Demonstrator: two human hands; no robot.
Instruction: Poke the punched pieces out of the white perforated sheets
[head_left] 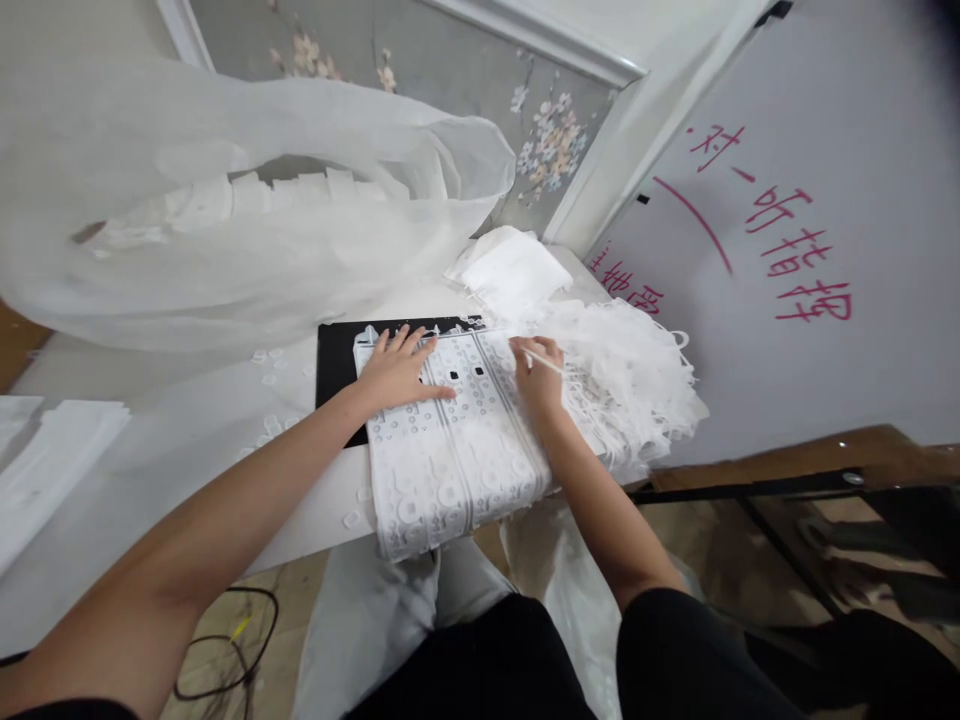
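Observation:
A white sheet with rows of cut-out shapes (420, 480) lies over a black board (334, 365), and its near end hangs over the table's front edge. My left hand (401, 370) rests flat on the sheet's upper left part, fingers spread. Close to the sheet's right edge, my right hand (538, 378) has its fingers closed around a thin white stick-like piece (546, 362); whether it is a tool or a strip of material I cannot tell. Right beside that hand is a heap of white stringy strips (630, 375).
Behind the sheet are a folded white cloth (514, 272) and a large translucent plastic bag (300, 230). Small white cut-outs (271, 428) are scattered on the table (225, 400). White sheets (60, 460) lie at left. A whiteboard (825, 200) stands at right; a black cable (247, 670) lies on the floor.

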